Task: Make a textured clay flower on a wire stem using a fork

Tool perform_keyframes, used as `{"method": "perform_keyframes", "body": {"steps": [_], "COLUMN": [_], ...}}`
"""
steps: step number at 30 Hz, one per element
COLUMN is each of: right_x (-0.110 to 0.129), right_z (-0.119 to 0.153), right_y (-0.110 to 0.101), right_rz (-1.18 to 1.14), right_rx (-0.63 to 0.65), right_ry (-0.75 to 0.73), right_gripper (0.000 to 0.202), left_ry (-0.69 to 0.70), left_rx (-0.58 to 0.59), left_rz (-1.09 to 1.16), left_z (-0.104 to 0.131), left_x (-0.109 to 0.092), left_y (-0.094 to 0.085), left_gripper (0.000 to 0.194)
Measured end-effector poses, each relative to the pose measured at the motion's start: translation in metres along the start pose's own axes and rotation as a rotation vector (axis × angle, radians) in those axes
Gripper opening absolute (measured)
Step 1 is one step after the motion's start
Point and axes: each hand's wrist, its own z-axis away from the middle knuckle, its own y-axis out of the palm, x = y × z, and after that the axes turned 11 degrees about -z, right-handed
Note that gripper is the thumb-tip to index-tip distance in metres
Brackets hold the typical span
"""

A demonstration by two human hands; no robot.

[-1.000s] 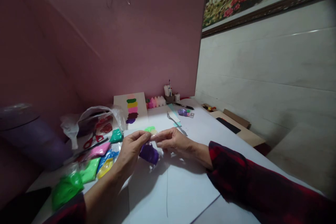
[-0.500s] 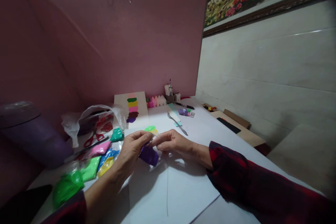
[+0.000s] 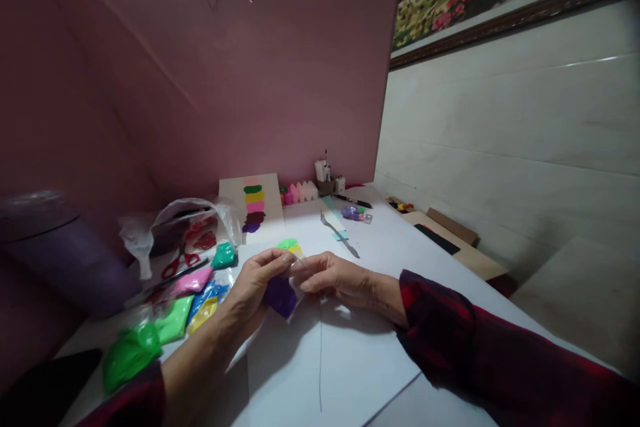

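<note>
A small clear packet of purple clay (image 3: 281,296) hangs between my two hands over white paper (image 3: 340,360). My left hand (image 3: 260,280) pinches the packet's top from the left. From the right, my right hand (image 3: 333,277) has thumb and forefinger closed on the clear plastic edge; the exact grip is partly hidden. Just beyond my fingertips, green and yellow clay (image 3: 289,245) lies on the paper. A thin dark line (image 3: 321,360) runs down the sheet below my hands.
To the left lie several clay packets (image 3: 173,321), red-handled scissors (image 3: 181,261) and a plastic bag (image 3: 137,240); a purple bottle (image 3: 65,253) stands beyond. A colour-swatch card (image 3: 273,207), grey plastic tool (image 3: 340,235), black pen (image 3: 353,201) and brush cup (image 3: 325,185) are at the back.
My fingertips have drawn closer together at the packet's top edge, and the purple packet has turned slightly. The view has shifted a little.
</note>
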Motion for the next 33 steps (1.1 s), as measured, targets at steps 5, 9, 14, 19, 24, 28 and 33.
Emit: {"method": "perform_keyframes", "body": {"steps": [5,9,14,19,24,28,33], "right_x": [-0.001,0.001,0.000,-0.005,-0.001,0.000,-0.002], "right_z": [-0.001,-0.002,-0.003,-0.008,-0.003,0.000,-0.003], "right_y": [-0.001,-0.004,-0.008,-0.011,-0.005,-0.001,-0.004], "right_rz": [0.028,0.106,0.236,0.149,-0.011,-0.021,-0.016], "right_rx": [-0.045,-0.110,-0.037,-0.161,-0.078,0.000,0.009], "right_ry": [-0.116,-0.155,-0.223,-0.249,-0.073,-0.044,-0.063], "right_gripper": [0.027,0.028,0.025,0.024,0.025,0.026,0.027], "left_ry": [0.011,0.049,0.065,0.091,0.112,0.103,0.077], "left_rx": [0.035,0.057,0.033,0.016,0.008,0.021,0.037], "left_rz": [-0.011,-0.053,-0.116,-0.121,-0.083,-0.061,-0.040], "left_z": [0.000,-0.003,-0.009,-0.010,-0.006,-0.002,0.000], "left_x": [-0.001,-0.001,0.003,0.006,0.003,-0.001,-0.001], "left_y": [0.002,-0.001,-0.008,-0.009,-0.004,0.000,0.002], "left_gripper": [0.034,0.037,0.029,0.029,0.028,0.027,0.029]}}
